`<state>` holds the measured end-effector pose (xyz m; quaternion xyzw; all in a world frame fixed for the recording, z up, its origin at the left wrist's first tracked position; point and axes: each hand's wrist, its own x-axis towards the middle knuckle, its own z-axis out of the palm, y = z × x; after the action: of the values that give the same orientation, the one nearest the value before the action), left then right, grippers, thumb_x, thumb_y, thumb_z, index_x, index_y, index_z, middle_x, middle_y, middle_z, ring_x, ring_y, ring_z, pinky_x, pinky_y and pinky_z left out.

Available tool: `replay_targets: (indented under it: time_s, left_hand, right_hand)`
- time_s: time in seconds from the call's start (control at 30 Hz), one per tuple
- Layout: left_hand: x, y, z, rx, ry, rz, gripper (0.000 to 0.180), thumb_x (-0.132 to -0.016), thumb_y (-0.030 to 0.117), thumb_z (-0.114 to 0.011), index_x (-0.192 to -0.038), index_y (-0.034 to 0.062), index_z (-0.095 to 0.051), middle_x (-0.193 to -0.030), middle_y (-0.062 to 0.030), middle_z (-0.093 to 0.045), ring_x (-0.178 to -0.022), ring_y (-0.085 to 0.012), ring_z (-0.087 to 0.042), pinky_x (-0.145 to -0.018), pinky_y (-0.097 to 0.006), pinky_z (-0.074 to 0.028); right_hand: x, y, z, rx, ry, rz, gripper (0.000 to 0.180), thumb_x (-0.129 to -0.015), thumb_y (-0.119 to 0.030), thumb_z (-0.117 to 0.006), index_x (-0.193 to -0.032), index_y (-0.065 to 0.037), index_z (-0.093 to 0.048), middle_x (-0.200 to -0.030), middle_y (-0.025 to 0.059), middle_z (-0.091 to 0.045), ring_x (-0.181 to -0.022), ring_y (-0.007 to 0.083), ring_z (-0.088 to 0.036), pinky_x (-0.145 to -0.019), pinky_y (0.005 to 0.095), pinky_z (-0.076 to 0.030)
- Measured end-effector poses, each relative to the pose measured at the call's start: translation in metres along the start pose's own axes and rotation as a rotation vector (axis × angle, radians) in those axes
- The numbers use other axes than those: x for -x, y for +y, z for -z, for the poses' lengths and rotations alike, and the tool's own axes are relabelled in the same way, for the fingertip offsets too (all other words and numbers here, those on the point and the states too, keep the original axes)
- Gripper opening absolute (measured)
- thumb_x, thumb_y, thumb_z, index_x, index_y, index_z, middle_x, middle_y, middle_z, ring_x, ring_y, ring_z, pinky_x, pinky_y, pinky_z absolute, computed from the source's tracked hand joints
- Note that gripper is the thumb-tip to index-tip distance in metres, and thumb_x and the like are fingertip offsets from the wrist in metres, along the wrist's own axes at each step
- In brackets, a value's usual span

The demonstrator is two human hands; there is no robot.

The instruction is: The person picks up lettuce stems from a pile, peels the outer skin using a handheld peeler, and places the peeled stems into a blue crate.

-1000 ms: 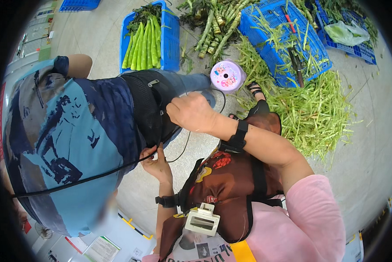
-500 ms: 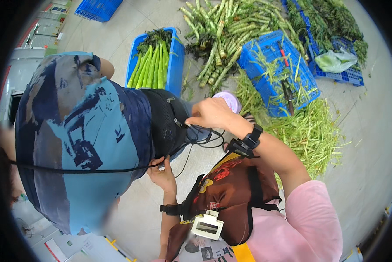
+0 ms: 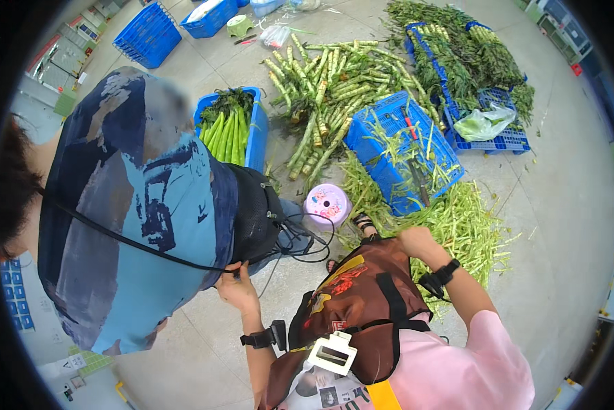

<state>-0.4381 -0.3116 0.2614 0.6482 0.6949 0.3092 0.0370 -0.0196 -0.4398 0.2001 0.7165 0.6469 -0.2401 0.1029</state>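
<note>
My left hand (image 3: 238, 290) pinches a thin black cable (image 3: 143, 244) at the lower back of a person in a blue and grey camouflage shirt (image 3: 126, 225). The cable runs across that back. More black cable (image 3: 297, 239) hangs in loops beside the person's black waist bag (image 3: 258, 212). My right hand (image 3: 420, 244) is closed at the upper edge of my brown apron (image 3: 362, 287); whether it grips the cloth is hidden. Both my wrists wear black straps.
A lilac round stool (image 3: 326, 206) stands ahead. Beyond are a blue crate of peeled celtuce (image 3: 256, 133), a pile of unpeeled stems (image 3: 327, 89), and a tilted blue crate (image 3: 382, 130) with tools on green peelings (image 3: 464, 225). Leafy stems lie on blue pallets (image 3: 498, 140) at far right.
My right hand has left the waist bag and come back to my apron. My left hand stays on the cable. The view has shifted, bringing the stool into full sight.
</note>
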Motion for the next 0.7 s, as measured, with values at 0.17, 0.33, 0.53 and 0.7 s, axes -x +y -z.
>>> replay_targets:
  time_s: [0.17, 0.33, 0.53, 0.7]
  left_hand:
    - [-0.013, -0.013, 0.002, -0.041, 0.033, -0.046, 0.014, -0.074, 0.013, -0.078, -0.083, 0.0061, -0.07, -0.081, -0.0093, -0.061, -0.079, -0.0252, -0.056, -0.071, -0.037, -0.045]
    - [-0.022, -0.021, 0.005, -0.001, -0.061, -0.074, 0.024, -0.076, 0.009, -0.076, -0.098, 0.0037, -0.068, -0.093, -0.0118, -0.061, -0.085, -0.0271, -0.058, -0.075, -0.037, -0.047]
    - [0.009, -0.031, 0.007, 0.3, -0.02, 0.094, 0.05, -0.084, 0.008, -0.068, -0.131, 0.0014, -0.051, -0.114, -0.0136, -0.052, -0.083, -0.0185, -0.055, -0.068, -0.029, -0.047]
    - [0.067, -0.078, -0.008, 0.188, -0.231, 0.252, 0.062, -0.083, 0.016, -0.071, -0.137, 0.0007, -0.044, -0.122, -0.0194, -0.049, -0.085, -0.0216, -0.055, -0.075, -0.034, -0.049]
  right_hand:
    - [0.05, 0.015, -0.011, -0.005, -0.07, -0.151, 0.029, -0.082, -0.038, -0.066, -0.093, -0.011, -0.069, -0.081, 0.0148, -0.069, -0.08, 0.0342, -0.067, -0.067, 0.0463, -0.053]
    - [0.063, 0.008, -0.024, -0.001, -0.083, -0.187, 0.031, -0.083, -0.039, -0.066, -0.097, -0.012, -0.068, -0.083, 0.014, -0.069, -0.081, 0.0338, -0.067, -0.068, 0.0461, -0.052]
    - [0.067, 0.015, -0.035, -0.018, -0.08, -0.207, 0.029, -0.083, -0.039, -0.065, -0.096, -0.013, -0.069, -0.084, 0.0138, -0.069, -0.083, 0.0336, -0.067, -0.069, 0.0459, -0.052]
    - [0.053, 0.031, -0.029, -0.044, -0.119, -0.203, 0.028, -0.083, -0.038, -0.066, -0.096, -0.014, -0.07, -0.085, 0.014, -0.069, -0.085, 0.0333, -0.067, -0.07, 0.0458, -0.052]
